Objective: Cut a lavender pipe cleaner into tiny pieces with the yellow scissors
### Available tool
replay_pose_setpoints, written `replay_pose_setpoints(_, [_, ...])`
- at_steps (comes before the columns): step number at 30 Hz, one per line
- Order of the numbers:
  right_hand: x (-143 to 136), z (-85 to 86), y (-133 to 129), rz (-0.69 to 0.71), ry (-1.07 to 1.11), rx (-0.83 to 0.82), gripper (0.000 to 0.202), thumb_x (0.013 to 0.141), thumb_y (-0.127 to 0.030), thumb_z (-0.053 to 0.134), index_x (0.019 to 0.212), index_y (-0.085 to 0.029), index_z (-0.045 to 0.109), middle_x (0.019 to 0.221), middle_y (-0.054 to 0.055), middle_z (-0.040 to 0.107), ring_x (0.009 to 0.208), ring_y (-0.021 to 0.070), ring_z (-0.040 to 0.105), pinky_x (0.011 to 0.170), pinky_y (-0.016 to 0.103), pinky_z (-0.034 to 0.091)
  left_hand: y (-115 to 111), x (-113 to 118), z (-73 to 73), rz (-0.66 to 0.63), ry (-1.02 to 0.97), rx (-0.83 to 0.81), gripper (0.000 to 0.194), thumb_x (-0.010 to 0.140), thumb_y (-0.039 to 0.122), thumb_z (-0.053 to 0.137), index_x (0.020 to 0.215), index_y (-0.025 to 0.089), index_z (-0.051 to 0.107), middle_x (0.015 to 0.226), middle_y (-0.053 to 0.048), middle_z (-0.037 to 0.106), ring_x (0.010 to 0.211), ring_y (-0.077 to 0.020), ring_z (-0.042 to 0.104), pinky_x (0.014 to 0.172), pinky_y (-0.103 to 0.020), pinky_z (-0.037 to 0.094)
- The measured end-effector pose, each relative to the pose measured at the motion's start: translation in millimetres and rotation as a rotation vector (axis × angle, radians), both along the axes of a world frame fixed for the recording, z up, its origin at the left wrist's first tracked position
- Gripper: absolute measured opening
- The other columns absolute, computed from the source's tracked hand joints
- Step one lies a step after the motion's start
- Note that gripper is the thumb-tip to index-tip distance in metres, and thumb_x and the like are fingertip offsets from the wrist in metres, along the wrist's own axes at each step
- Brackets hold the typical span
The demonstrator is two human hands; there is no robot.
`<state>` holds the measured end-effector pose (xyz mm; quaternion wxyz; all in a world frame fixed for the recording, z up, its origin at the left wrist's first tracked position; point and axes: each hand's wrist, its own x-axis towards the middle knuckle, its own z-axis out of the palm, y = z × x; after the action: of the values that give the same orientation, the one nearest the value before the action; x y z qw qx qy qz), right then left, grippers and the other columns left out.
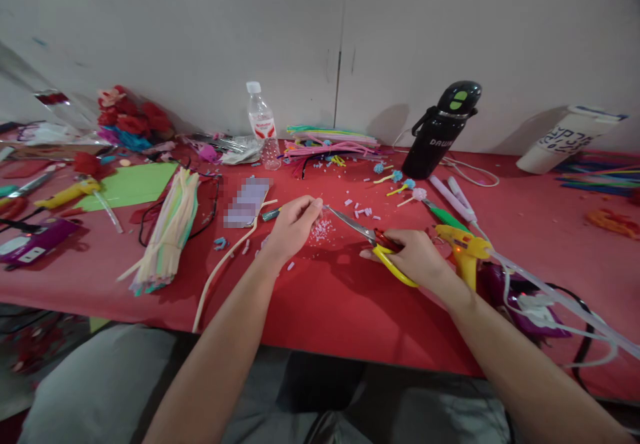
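Observation:
My right hand point(413, 254) grips a pair of scissors point(387, 261) with yellow and red handles. The blades point left, their tips close to the fingertips of my left hand point(299, 221). That hand is pinched closed; whatever it holds is too small to make out. Below the blade tips lies a scatter of tiny pale purple clippings point(323, 229) on the red tabletop point(340, 311). Larger lilac pieces point(363, 211) lie beyond the scissors. Several pipe cleaner stems with blue or pink fluffy heads point(410, 184) rest further back.
A yellow glue gun point(463, 251) stands right of my right hand, its cord trailing. Behind are a black flask point(437, 137), a plastic bottle point(264, 127) and a white tumbler point(563, 141). To the left lie a phone point(247, 203) and a pipe cleaner bundle point(170, 237).

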<state>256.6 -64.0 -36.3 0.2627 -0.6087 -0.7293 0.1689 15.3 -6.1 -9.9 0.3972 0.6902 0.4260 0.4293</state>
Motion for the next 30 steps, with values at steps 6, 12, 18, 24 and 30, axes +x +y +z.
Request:
replay_pose_setpoints(6, [-0.8, 1.9, -1.9, -0.017, 0.016, -0.004, 0.052, 0.069, -0.060, 0.066, 0.057, -0.018, 0.036, 0.055, -0.005, 0.028, 0.053, 0.0085, 0.023, 0.044, 0.021, 0.021, 0.7, -0.8, -0.6, -0.004, 0.009, 0.014, 0.036, 0.090, 0.044, 0.045, 0.066, 0.017, 0.049, 0.060, 0.002, 0.046, 0.055, -0.0093, 0.043, 0.054, -0.023, 0.035])
replay_pose_setpoints(12, [-2.8, 4.5, -3.6, -0.003, 0.020, -0.009, 0.053, 0.068, -0.060, 0.067, 0.056, -0.018, 0.035, 0.055, -0.005, 0.027, 0.055, 0.0090, 0.022, 0.044, 0.022, 0.021, 0.5, -1.0, -1.7, 0.002, 0.002, 0.013, 0.036, 0.090, 0.044, 0.045, 0.067, 0.017, 0.049, 0.059, 0.002, 0.044, 0.055, -0.0096, 0.043, 0.054, -0.024, 0.034])
replay_pose_setpoints(18, [-1.9, 1.1, -1.5, 0.001, 0.007, -0.015, 0.054, 0.068, -0.063, 0.065, 0.056, -0.018, 0.038, 0.054, -0.005, 0.029, 0.055, 0.0089, 0.024, 0.045, 0.021, 0.023, 1.7, -1.5, -2.3, -0.015, -0.011, 0.011, 0.036, 0.090, 0.044, 0.045, 0.066, 0.016, 0.049, 0.060, 0.002, 0.045, 0.055, -0.0093, 0.042, 0.055, -0.024, 0.034])
replay_pose_setpoints(24, [0.2, 0.5, -0.5, -0.012, 0.010, -0.005, 0.055, 0.068, -0.064, 0.064, 0.056, -0.018, 0.036, 0.054, -0.005, 0.027, 0.054, 0.0087, 0.023, 0.045, 0.021, 0.021, 2.2, -2.0, -3.5, -0.016, -0.022, 0.019, 0.036, 0.090, 0.044, 0.046, 0.067, 0.016, 0.050, 0.061, 0.002, 0.046, 0.056, -0.0093, 0.043, 0.055, -0.024, 0.034])
replay_pose_setpoints(30, [-0.6, 2.3, -2.6, -0.001, 0.028, -0.030, 0.055, 0.068, -0.060, 0.066, 0.057, -0.018, 0.033, 0.057, -0.005, 0.026, 0.055, 0.0086, 0.023, 0.045, 0.021, 0.020, 1.1, -2.8, -2.6, -0.014, 0.006, 0.068, 0.033, 0.090, 0.041, 0.048, 0.070, 0.016, 0.052, 0.060, 0.002, 0.045, 0.056, -0.0090, 0.042, 0.055, -0.023, 0.032])
